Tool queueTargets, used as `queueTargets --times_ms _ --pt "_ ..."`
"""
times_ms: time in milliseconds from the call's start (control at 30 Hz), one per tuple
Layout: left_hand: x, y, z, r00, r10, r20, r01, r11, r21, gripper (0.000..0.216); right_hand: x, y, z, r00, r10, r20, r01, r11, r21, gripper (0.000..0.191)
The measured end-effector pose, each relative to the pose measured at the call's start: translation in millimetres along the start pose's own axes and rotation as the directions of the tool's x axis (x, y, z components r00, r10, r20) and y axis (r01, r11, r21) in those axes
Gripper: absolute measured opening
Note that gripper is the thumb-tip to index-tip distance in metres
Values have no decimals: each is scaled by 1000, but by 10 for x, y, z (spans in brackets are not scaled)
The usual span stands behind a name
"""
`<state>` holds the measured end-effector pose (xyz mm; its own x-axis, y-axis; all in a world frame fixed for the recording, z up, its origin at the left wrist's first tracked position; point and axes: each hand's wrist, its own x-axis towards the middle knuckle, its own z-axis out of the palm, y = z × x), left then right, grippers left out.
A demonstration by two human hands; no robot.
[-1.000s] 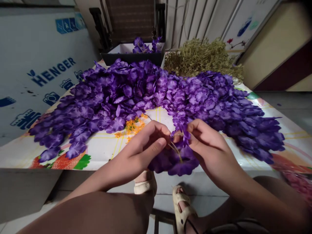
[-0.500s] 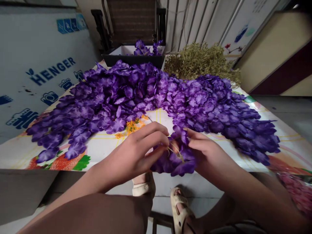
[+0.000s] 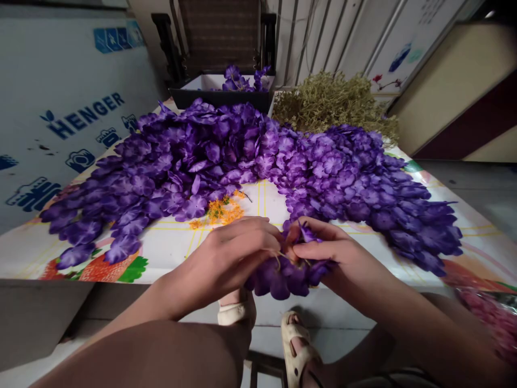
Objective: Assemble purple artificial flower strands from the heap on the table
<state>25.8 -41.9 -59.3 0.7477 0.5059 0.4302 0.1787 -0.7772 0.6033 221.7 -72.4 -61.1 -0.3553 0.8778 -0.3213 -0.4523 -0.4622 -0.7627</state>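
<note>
Drawn closer together since earlier — left hand [image 3: 228, 258], right hand [image 3: 337, 258] pinching purple fabric-flower strand [image 3: 288, 280].

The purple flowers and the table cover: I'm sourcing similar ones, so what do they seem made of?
The purple flowers look like artificial fabric, perhaps polyester: thin, uniformly shaped petals with a soft sheen; the fibre can't be told. The table cover looks like glossy printed plastic oilcloth, shining with glare.

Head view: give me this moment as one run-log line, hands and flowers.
left hand: pinching stems of purple silk flower strand | right hand: gripping same strand | nearby: orange sprigs, purple flower heap, printed tablecloth
</note>
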Motion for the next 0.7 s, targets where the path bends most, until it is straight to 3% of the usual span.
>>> queueTargets --times_ms 133,267,467,600,700 --pt "-1 3 26 999 29 -29 -31 997 -65 23 20 4 -29 996 69 61 -74 994 86 8" --pt "-29 19 36 999 -29 -45 22 990 -141 26 39 30 -49 987 119 106 -130 986 102 11" --pt "-139 13 52 945 -321 -62 301 928 -220 22 39 54 -73 986 73 151 -85 994 71 13" --pt "-131 22 80 920 -355 -168 307 917 -255 26 30 60 -81 986 38 162 -47 998 52 7" --pt "-81 40 94 916 -377 -141 302 876 -377 12 33 57 -103 996 -8 84 5 999 44 5"
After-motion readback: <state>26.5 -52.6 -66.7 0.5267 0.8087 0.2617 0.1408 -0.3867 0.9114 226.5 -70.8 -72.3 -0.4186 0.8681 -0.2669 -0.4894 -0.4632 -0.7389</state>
